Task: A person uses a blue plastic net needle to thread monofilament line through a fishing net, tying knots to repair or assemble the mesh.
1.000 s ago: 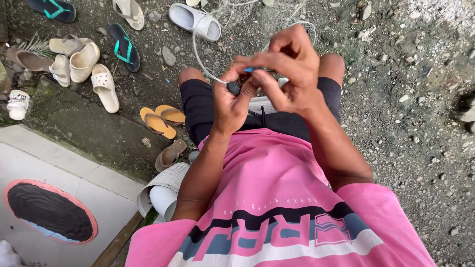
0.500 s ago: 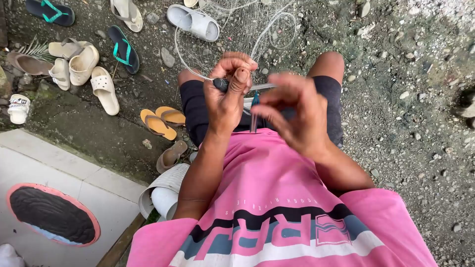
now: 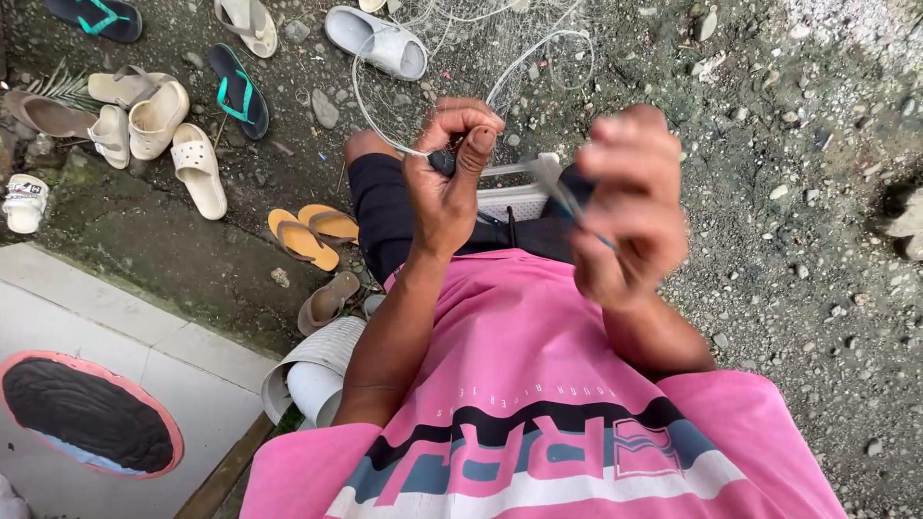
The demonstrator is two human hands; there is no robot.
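A round dark mat with a pink rim (image 3: 88,413) is seen at far left on a pale tiled floor (image 3: 173,356). Scattered sandals lie above it on dark ground, among them a white slide (image 3: 199,168) and an orange pair (image 3: 312,234); a grey corrugated pipe end (image 3: 312,370) is seen beside the left forearm. The left hand (image 3: 450,178) is closed, thumb and forefinger pinched on a small dark object (image 3: 443,161) and on a white cord (image 3: 385,135), which loops away over the gravel to fine netting (image 3: 481,38). The right hand (image 3: 625,207), blurred, is curled with fingertips pinched on a thin grey tool (image 3: 558,192); whether the cord is also touched cannot be told. Both hands are held above the knees in black shorts (image 3: 394,216).
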